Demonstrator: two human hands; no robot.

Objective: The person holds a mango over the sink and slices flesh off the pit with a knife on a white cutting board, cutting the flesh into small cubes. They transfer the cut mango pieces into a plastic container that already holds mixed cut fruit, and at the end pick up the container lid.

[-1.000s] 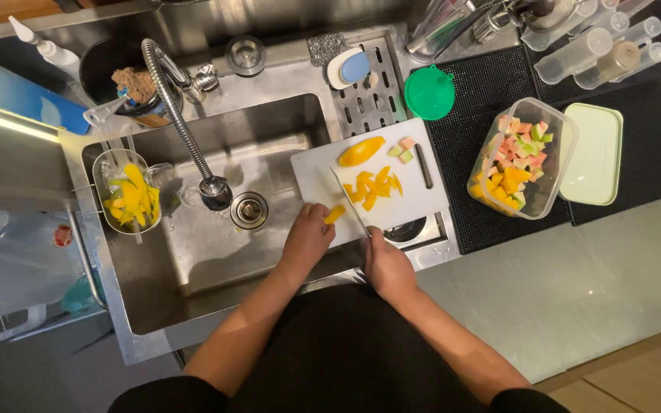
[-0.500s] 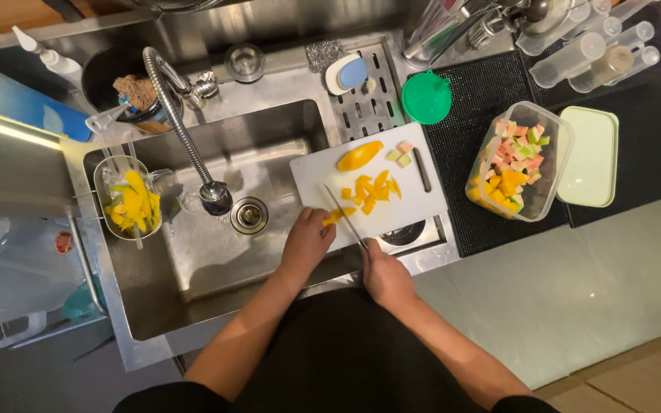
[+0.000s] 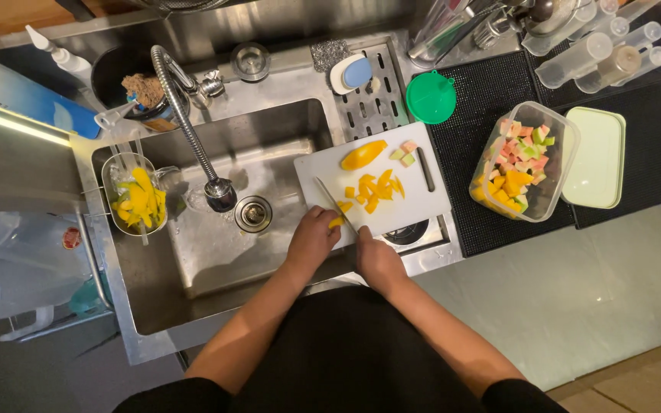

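Note:
My left hand [image 3: 311, 239] holds a small yellow mango piece [image 3: 335, 222] at the near left corner of the white cutting board [image 3: 430, 200]. My right hand [image 3: 376, 258] grips a knife [image 3: 333, 202] whose blade points away across the board, right beside the piece. A pile of cut mango chunks [image 3: 374, 189] lies mid-board. A larger mango half [image 3: 363, 154] and a few pink-green fruit cubes [image 3: 402, 153] rest at the board's far edge.
The board bridges the steel sink [image 3: 216, 252]; a faucet [image 3: 187, 122] hangs over it. A glass jug [image 3: 138, 200] of mango peels stands at the left. A clear container [image 3: 522, 162] of mixed fruit, its pale lid [image 3: 594, 157] and a green lid [image 3: 431, 98] sit on black mats.
My hands have stayed at the board's near left corner; the knife blade has shifted slightly against the small mango piece. The view has drifted a little.

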